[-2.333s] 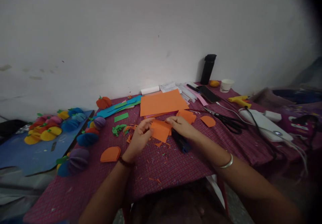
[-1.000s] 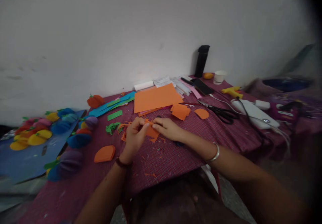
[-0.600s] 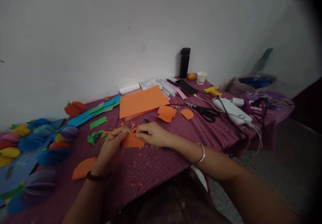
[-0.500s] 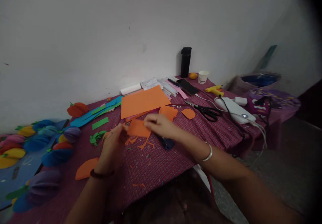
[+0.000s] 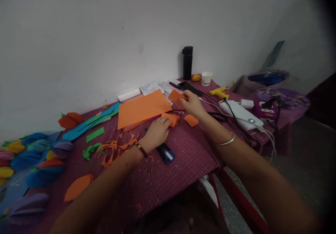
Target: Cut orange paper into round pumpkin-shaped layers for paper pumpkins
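Scissors (image 5: 219,118), to the right of the large orange sheet (image 5: 143,109), are mostly hidden by the right forearm; only part of the black handles shows. A phone (image 5: 189,87), beyond the sheet's right end, is partly covered by the right hand (image 5: 189,101), which pinches an orange piece (image 5: 175,96) between thumb and fingers, just above the sheet's right edge.

Below the sheet's lower right corner lies a small orange stack (image 5: 173,119). The left hand (image 5: 157,133) reaches over it, palm down, fingertips at its near side; whether they grip or merely rest, I cannot tell. That same hand covers the middle of a black-and-blue tool (image 5: 167,154), below the sheet, so its full shape is unclear. Orange scraps (image 5: 111,150), below the sheet's left end, run toward the left wrist and partly behind it.

Well to the left of the sheet, a purple paper ball (image 5: 30,207) is blurred and a blue board (image 5: 16,188) is cut off by the picture's edge. Closer on that side lie blue strips (image 5: 91,122), a green slip (image 5: 95,135) and a red-orange paper ball (image 5: 70,121). A black bottle (image 5: 187,64), a paper cup (image 5: 207,78) and a yellow glue gun (image 5: 219,92) are beyond the sheet to the right.
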Action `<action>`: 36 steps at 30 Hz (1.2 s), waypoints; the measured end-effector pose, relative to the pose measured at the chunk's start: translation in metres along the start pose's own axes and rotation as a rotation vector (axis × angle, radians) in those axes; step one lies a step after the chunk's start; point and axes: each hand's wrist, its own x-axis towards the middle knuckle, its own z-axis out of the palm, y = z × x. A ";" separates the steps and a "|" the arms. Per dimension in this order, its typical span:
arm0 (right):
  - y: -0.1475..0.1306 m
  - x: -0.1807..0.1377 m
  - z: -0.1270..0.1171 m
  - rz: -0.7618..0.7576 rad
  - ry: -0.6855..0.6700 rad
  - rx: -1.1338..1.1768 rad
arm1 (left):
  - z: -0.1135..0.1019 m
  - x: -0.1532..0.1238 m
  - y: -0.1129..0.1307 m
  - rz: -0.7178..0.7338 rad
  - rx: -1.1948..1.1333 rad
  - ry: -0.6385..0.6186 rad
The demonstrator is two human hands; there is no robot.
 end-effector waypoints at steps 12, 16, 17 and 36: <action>0.003 -0.012 0.004 -0.069 -0.113 -0.123 | 0.004 0.053 -0.014 0.108 0.152 -0.165; 0.007 -0.013 0.002 -0.058 -0.114 -0.134 | 0.004 0.063 -0.021 0.049 0.028 -0.134; 0.008 -0.013 0.002 -0.055 -0.116 -0.138 | 0.005 0.065 -0.023 0.039 0.017 -0.120; -0.039 -0.040 0.020 -0.159 -0.397 0.212 | -0.064 -0.058 -0.011 -0.252 -0.215 -0.021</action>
